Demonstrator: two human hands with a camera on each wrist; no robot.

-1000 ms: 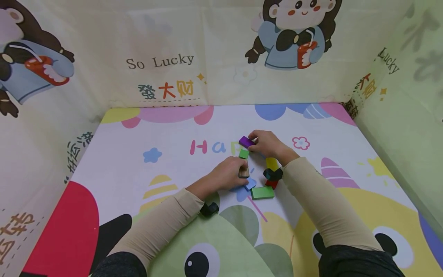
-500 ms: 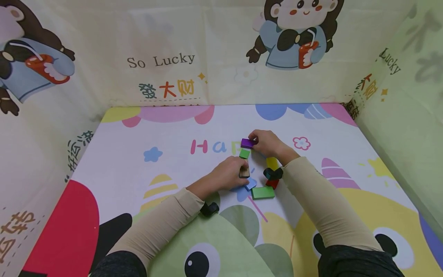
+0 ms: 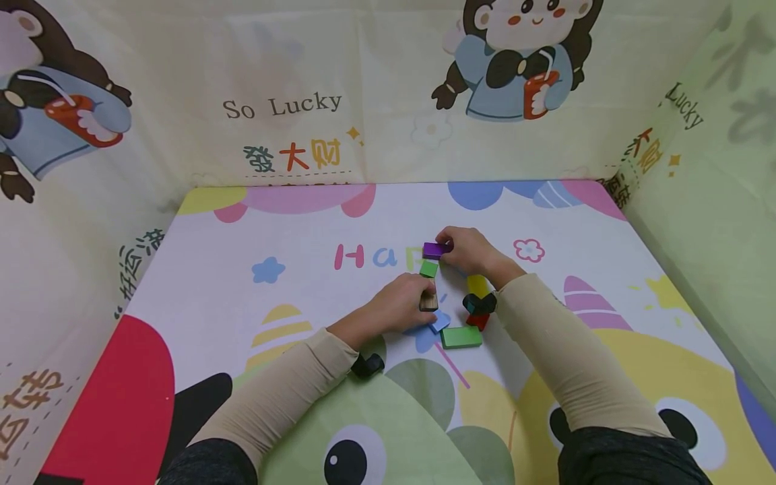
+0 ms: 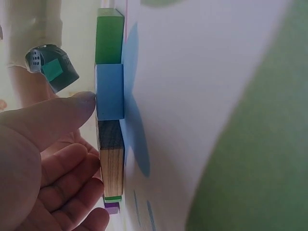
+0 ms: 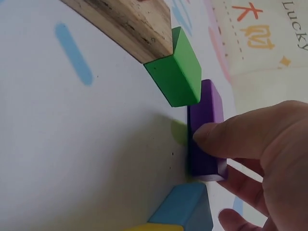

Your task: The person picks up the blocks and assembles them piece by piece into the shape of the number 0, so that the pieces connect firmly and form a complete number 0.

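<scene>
Colored building blocks stand in a ring on the printed mat. My right hand (image 3: 475,252) pinches a purple block (image 5: 207,108) at the ring's far side, thumb on its inner face. That block stands close beside a small green block (image 5: 180,72). My left hand (image 3: 400,303) rests at the ring's left side with fingers loosely bent. Its thumb touches the top edge of a light blue block (image 4: 109,91), and its fingers lie along a wooden block (image 4: 111,171), the index fingertip hidden behind it. A longer green block (image 3: 461,337) stands at the near side.
A yellow block (image 3: 477,286) and a red block (image 3: 479,321) form the right side, partly under the right wrist camera. Another blue block (image 5: 185,207) stands near the purple one. Printed cloth walls (image 3: 291,40) rise behind the mat and at both sides.
My right hand has turned the purple block from a slant to nearly straight across and shifted it slightly right. My left hand has kept its place.
</scene>
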